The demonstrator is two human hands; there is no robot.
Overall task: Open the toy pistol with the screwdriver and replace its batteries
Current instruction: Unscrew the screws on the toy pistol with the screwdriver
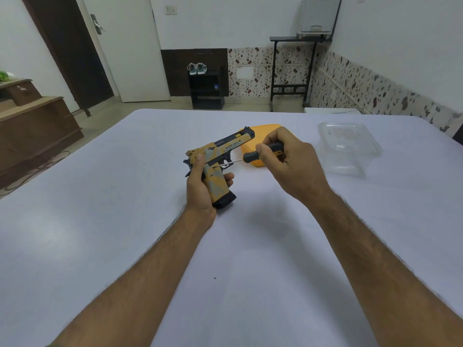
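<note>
**Screwdriver tip at pistol grip**

Toy pistol (217,160): moulded tan-and-grey plastic, black base, held above the counter (125,221), barrel pointing away and right. Left hand (200,190) wrapped around its grip. Screwdriver (253,155): thin steel shaft angled down-left, tip apparently touching the grip; right hand (285,161) closed on its handle. Orange lid (263,136) and clear container (348,146) beyond.

White table (250,271) bears an orange lid (253,160) and a clear plastic container (349,149)
</note>
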